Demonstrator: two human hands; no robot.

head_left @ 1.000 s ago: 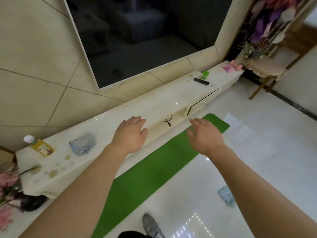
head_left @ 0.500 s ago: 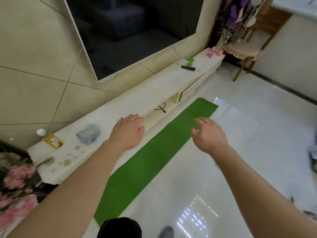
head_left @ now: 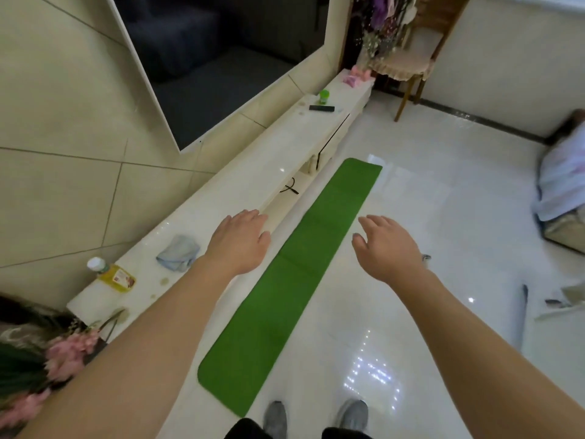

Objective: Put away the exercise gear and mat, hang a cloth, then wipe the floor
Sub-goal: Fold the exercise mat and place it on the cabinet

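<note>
Left hand (head_left: 239, 245) and right hand (head_left: 387, 248) hover, each grip wide and empty, flanking the green mat (head_left: 285, 296) on the floor (head_left: 443, 201); blue cloth (head_left: 179, 252) at the left hand's nine o'clock.

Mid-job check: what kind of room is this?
Probably a home living room: a large dark wall-mounted television screen hangs above a long low cream cabinet, and a long green exercise mat lies flat on the glossy white tiled floor beside it.
</note>
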